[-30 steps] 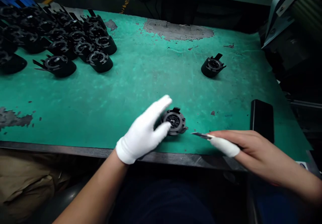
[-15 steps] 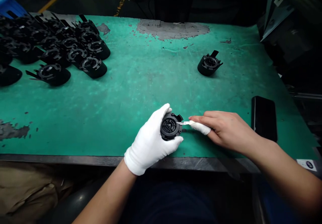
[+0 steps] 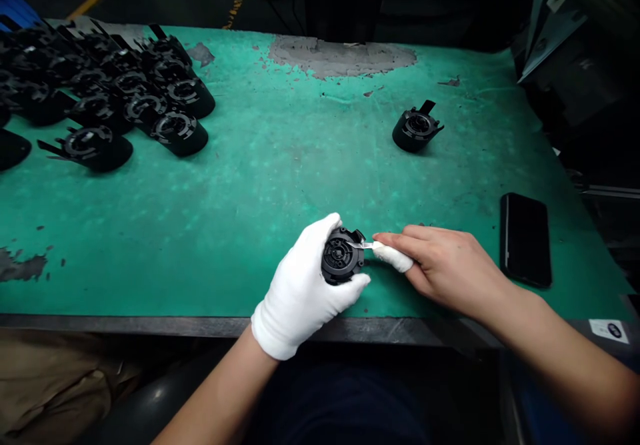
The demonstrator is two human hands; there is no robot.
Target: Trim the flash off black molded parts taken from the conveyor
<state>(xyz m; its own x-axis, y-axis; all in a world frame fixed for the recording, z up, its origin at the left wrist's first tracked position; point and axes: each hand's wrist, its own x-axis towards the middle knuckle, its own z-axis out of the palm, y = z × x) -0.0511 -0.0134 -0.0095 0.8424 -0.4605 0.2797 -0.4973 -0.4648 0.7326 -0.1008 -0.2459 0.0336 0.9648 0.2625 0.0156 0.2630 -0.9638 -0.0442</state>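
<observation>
Two-handed, we work near the tabletop's (image 3: 280, 165) front edge: our gloved left hand (image 3: 305, 288) holds a black part (image 3: 340, 258), our right hand (image 3: 445, 258) pinches a knife (image 3: 367, 245), its tip at the part's rim. Pressed too hard, the blade could skid toward our glove or gouge the part. Beyond: a phone (image 3: 526, 239), a lone cup (image 3: 413, 137) and, far left, more cups (image 3: 100, 108).

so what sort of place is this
Probably a factory or workshop: many similar black parts stand together on a worn green surface, and the gloved left hand holds a round part while the right hand holds a thin blade to it.
</observation>
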